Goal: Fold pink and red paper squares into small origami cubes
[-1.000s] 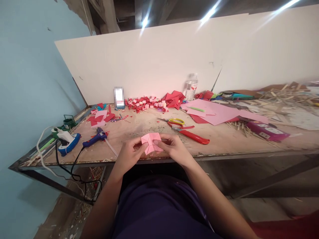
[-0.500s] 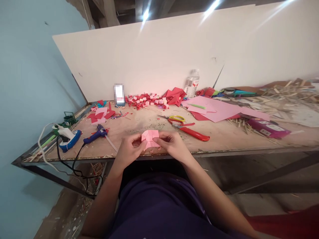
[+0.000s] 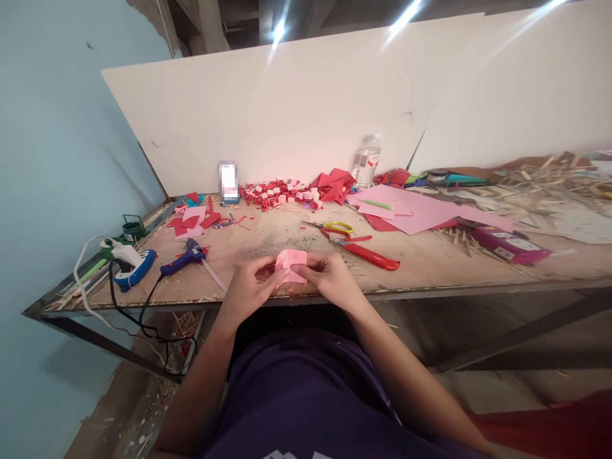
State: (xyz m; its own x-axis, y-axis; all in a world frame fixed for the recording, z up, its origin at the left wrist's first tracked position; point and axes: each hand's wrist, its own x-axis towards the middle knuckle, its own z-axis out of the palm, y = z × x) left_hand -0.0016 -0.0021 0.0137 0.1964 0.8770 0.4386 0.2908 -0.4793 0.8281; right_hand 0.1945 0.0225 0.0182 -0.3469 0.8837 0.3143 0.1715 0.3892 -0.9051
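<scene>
Creased pink paper [image 3: 293, 260] right by the front edge of the table [image 3: 268, 233], left hand [image 3: 248, 285] and right hand [image 3: 333, 280] each pinching a side! Scuffed wood runs between glue gun [image 3: 182, 259] and red cutter [image 3: 373, 255], back to little paper blocks [image 3: 282, 196] and a white board [image 3: 296, 108]; blue wall [image 3: 62, 140] closes the left.

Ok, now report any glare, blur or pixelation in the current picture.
In the head view, overhead lights flare into slanted streaks; in the head view, the phone screen is blocky and unreadable; also in the head view, the bottle looks smeared, and the pink paper is soft, though creases show.
</scene>
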